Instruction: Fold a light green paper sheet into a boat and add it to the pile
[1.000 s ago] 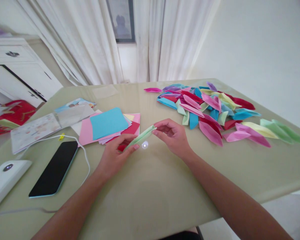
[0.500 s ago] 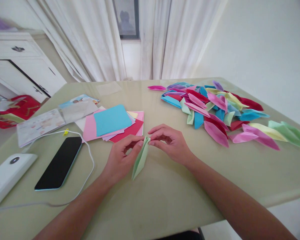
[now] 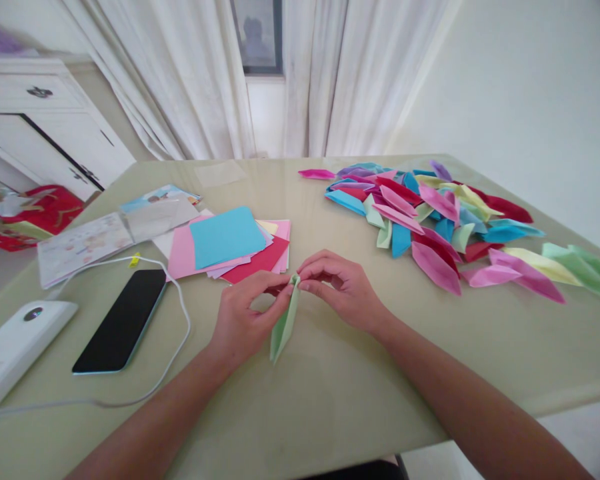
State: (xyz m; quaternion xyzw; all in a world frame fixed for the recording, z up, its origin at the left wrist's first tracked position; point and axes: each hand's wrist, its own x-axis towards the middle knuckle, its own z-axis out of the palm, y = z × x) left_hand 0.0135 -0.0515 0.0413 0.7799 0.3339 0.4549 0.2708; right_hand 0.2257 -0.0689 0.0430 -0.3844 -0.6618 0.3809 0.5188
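A folded light green paper (image 3: 285, 328) hangs between my two hands over the middle of the table, its pointed end toward me. My left hand (image 3: 247, 313) pinches its upper end from the left, thumb and fingers closed on it. From the right, the fingertips of my right hand (image 3: 343, 287) grip the same upper end. Left of my hands lies a stack of coloured paper with a blue sheet (image 3: 227, 237) on top and a red sheet (image 3: 260, 261) lower down. Many folded paper pieces in several colours, among them a pink one (image 3: 436, 268), form a pile on the right.
A black phone (image 3: 120, 321), a white device (image 3: 25, 347) and a looping white cable (image 3: 184, 313) lie on the table's left. Behind them are printed booklets (image 3: 85, 247) and a clear sleeve (image 3: 160, 219). White curtains hang beyond the table's far edge.
The green paper has turned slightly, its lower tip now a little further right. Both hands keep their hold with small finger shifts. The whole view has moved slightly.
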